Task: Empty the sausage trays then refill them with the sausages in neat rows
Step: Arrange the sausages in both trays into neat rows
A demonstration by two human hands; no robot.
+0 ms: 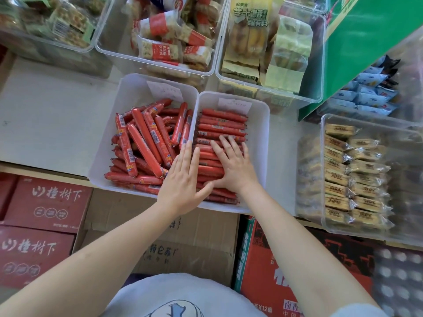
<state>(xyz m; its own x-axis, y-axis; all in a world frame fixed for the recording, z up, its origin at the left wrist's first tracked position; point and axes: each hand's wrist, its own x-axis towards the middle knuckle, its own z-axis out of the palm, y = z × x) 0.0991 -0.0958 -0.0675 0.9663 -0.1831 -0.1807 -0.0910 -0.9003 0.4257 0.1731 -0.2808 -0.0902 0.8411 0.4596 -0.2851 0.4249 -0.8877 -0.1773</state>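
Two white plastic trays stand side by side on a pale shelf. The left tray (128, 99) holds a loose jumble of red wrapped sausages (146, 143) lying at many angles. The right tray (263, 138) holds thinner red sausages (222, 124) stacked in level rows across it. My left hand (183, 177) lies flat with straight fingers over the wall between the two trays, its fingertips touching the jumbled sausages. My right hand (233, 163) presses flat on the rows in the right tray, fingers spread. Neither hand holds anything.
Clear bins of wrapped snacks (174, 42) and yellow packets (263, 46) stand behind the trays. A clear bin of biscuit packs (352, 175) sits to the right. Red cartons (45, 202) and brown cardboard boxes (206, 236) lie below the shelf edge. A green box (366, 42) leans at top right.
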